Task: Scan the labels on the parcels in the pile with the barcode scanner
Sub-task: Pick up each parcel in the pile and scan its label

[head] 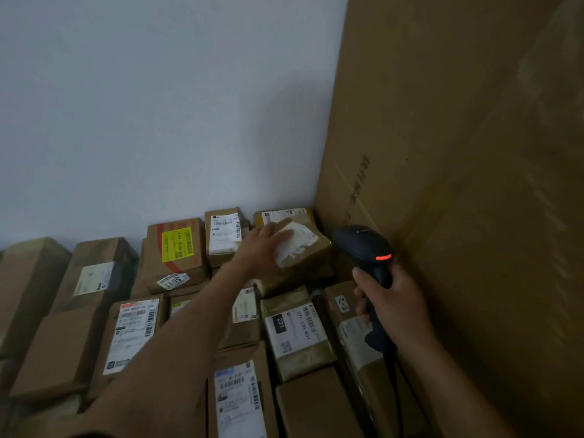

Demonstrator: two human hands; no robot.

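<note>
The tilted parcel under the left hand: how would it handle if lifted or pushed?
Probably stiff: the parcel is a taped cardboard box. It lies tilted on the pile, so a push may slide or tip it. Its label looks crumpled, so likely loose.

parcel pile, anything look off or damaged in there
One thing: the small parcel at the back right, under the left hand, lies tilted, and its white label is crumpled rather than flat. That may be hard for the barcode scanner in the right hand to read.
</note>
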